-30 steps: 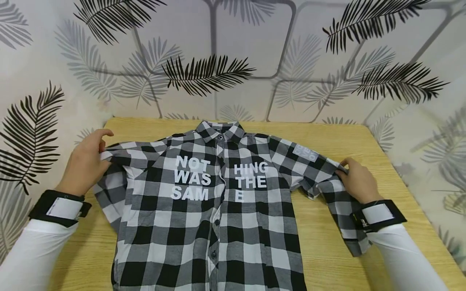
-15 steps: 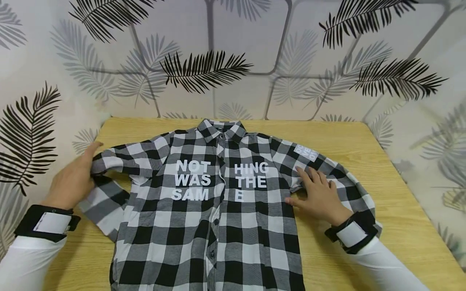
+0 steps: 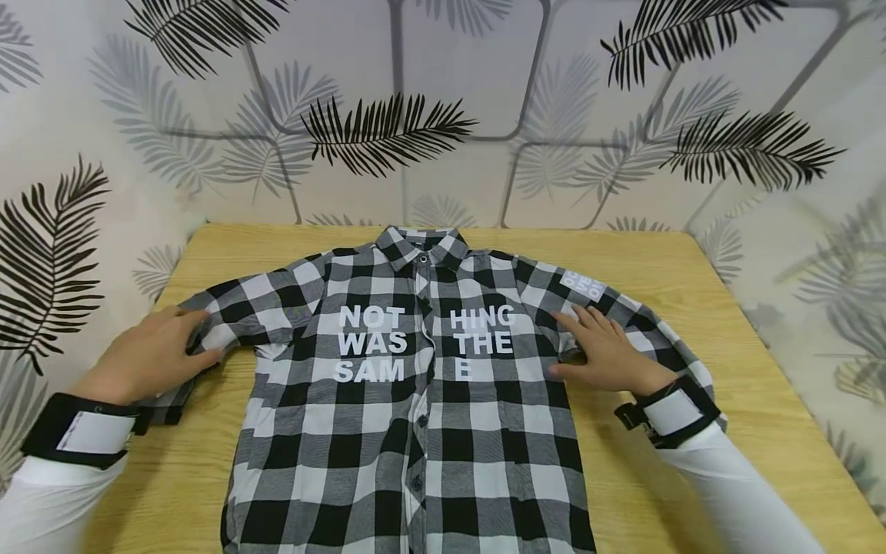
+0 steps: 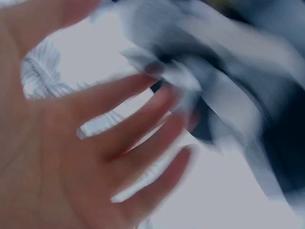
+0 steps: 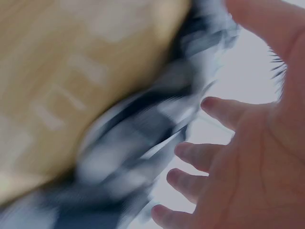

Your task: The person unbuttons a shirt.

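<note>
A black, grey and white checked button-up shirt [image 3: 346,454] lies front up, its collar [image 3: 422,248] toward the far side and white lettering across the chest. My left hand [image 3: 147,352] is over the sleeve on the left, fingers spread; in the left wrist view its fingertips [image 4: 177,160] overlap the blurred cloth. The end of that sleeve is partly hidden beneath the hand. My right hand [image 3: 607,348], fingers loosely extended, is at the upper part of the other sleeve [image 3: 667,338], near the armpit. That sleeve bends down behind my right wrist.
The shirt lies on a wood-grain table [image 3: 644,492]. Behind the table's far edge stands a wall [image 3: 443,69] patterned with dark and grey leaves. Each wrist wears a black strap [image 3: 674,412] over a white sleeve.
My right hand has let go of the sleeve and moved left to its upper part. My left hand has lowered and released its sleeve, which now slopes down.
</note>
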### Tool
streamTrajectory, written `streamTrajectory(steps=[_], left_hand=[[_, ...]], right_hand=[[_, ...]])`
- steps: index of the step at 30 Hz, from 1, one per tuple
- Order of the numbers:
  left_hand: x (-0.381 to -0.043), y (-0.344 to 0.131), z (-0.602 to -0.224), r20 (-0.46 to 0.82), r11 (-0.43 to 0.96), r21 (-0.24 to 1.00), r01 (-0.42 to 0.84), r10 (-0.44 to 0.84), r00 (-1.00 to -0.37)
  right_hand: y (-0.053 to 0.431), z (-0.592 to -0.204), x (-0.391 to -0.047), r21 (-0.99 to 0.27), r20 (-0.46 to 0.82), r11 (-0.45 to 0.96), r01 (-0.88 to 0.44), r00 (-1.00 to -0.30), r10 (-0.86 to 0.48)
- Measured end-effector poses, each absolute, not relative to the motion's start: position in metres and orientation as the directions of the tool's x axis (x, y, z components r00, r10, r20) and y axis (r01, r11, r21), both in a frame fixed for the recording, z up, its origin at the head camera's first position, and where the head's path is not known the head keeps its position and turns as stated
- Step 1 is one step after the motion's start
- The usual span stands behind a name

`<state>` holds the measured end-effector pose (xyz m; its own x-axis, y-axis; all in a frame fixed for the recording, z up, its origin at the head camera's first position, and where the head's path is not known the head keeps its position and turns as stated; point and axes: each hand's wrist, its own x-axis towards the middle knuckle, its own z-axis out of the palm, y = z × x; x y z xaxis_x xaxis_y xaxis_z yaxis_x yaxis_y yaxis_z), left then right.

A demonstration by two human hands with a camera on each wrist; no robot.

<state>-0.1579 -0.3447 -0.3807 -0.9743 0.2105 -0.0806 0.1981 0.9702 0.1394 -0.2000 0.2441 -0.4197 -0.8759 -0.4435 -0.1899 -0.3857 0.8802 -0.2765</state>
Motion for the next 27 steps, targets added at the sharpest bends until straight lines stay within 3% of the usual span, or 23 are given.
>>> streamTrajectory(steps=[2,4,7,10,16,22,27], left_hand=[[-0.164,-0.322,-0.384,0.042,0.945,0.158,0.285,0.282,-0.959],[-0.169,-0.297,-0.391,0.080,0.915,0.180,0.362,0.353,-0.932],[-0.172,-0.270,-0.408,-0.033,0.889,0.222,0.401,0.418,-0.908],[-0.169,-0.262,-0.421,-0.129,0.901,0.230,0.367,0.402,-0.906],[-0.173,-0.260,-0.407,-0.145,0.901,0.249,0.355,0.398,-0.906],[-0.228,-0.210,-0.387,-0.048,0.868,0.288,0.404,0.434,-0.899],[-0.286,-0.154,-0.403,-0.030,0.834,0.411,0.367,0.415,-0.909]], right_hand=[[0.225,-0.417,-0.203,-0.311,-0.172,0.853,-0.418,-0.858,-0.483],[0.207,-0.419,-0.206,-0.334,-0.170,0.824,-0.458,-0.831,-0.530],[0.188,-0.426,-0.206,-0.331,-0.205,0.808,-0.488,-0.798,-0.566],[0.183,-0.431,-0.204,-0.285,-0.233,0.815,-0.505,-0.788,-0.570],[0.184,-0.417,-0.203,-0.336,-0.228,0.786,-0.519,-0.765,-0.602],[0.160,-0.393,-0.212,-0.414,-0.160,0.762,-0.499,-0.784,-0.600],[0.129,-0.387,-0.217,-0.458,-0.135,0.724,-0.515,-0.765,-0.630]])
